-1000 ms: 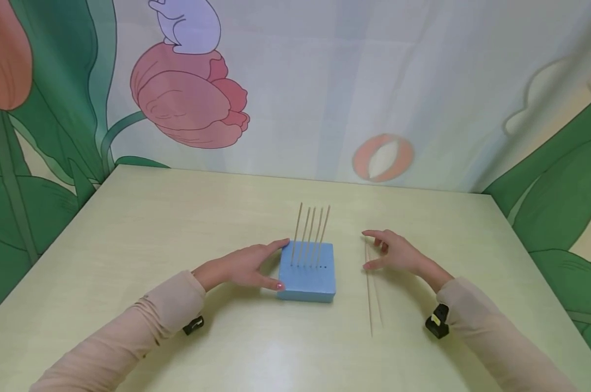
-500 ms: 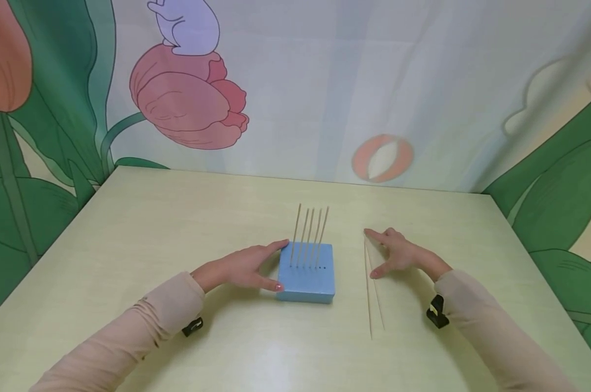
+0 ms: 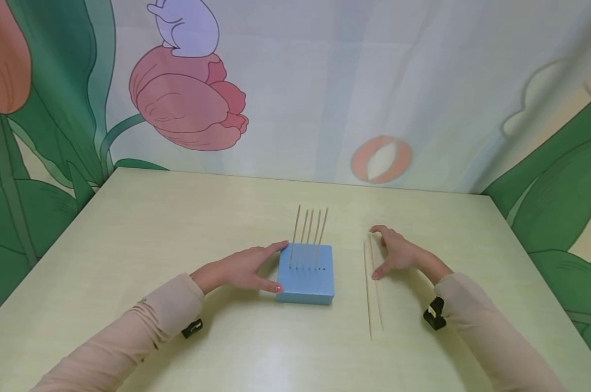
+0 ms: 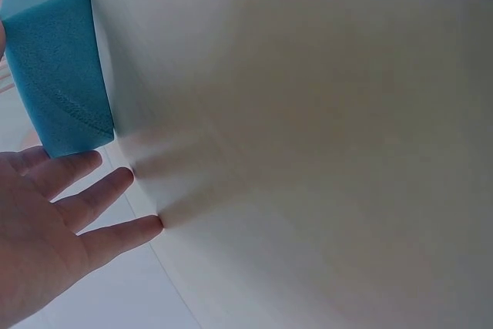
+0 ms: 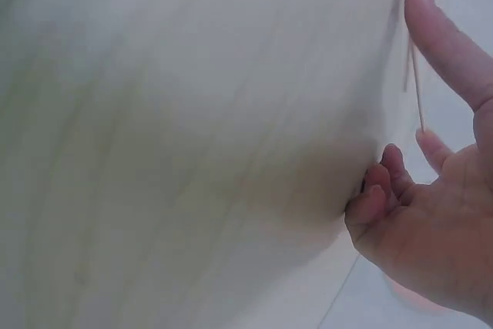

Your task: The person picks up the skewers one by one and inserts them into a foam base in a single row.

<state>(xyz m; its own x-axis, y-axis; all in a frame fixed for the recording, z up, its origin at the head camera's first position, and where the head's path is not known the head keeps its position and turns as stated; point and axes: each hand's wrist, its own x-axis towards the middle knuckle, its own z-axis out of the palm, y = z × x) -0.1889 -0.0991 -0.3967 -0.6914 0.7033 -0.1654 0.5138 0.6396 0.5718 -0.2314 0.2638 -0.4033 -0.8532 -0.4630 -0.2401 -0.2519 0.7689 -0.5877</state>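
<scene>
In the head view, a blue foam-like block (image 3: 305, 281) lies on the table with several thin wooden sticks (image 3: 311, 239) standing in its row of holes. My left hand (image 3: 243, 267) holds the block at its left side, thumb at the front corner and index finger at the back corner. The left wrist view shows the spread fingers (image 4: 108, 196), two of them against the block (image 4: 62, 59). Two loose sticks lie at the right. My right hand (image 3: 397, 253) touches the right-hand stick (image 3: 379, 305) with thumb and index fingertip; the left-hand stick (image 3: 367, 294) lies beside it.
The pale table (image 3: 202, 212) reaches back to a printed curtain (image 3: 295, 109) with flowers and leaves. Two small holes (image 3: 322, 269) show in the block, right of the standing sticks. Black devices are strapped at both wrists.
My right hand's index fingertip has moved right, and the far end of the right-hand stick has shifted away from the other stick. The left hand and the block stay in place.
</scene>
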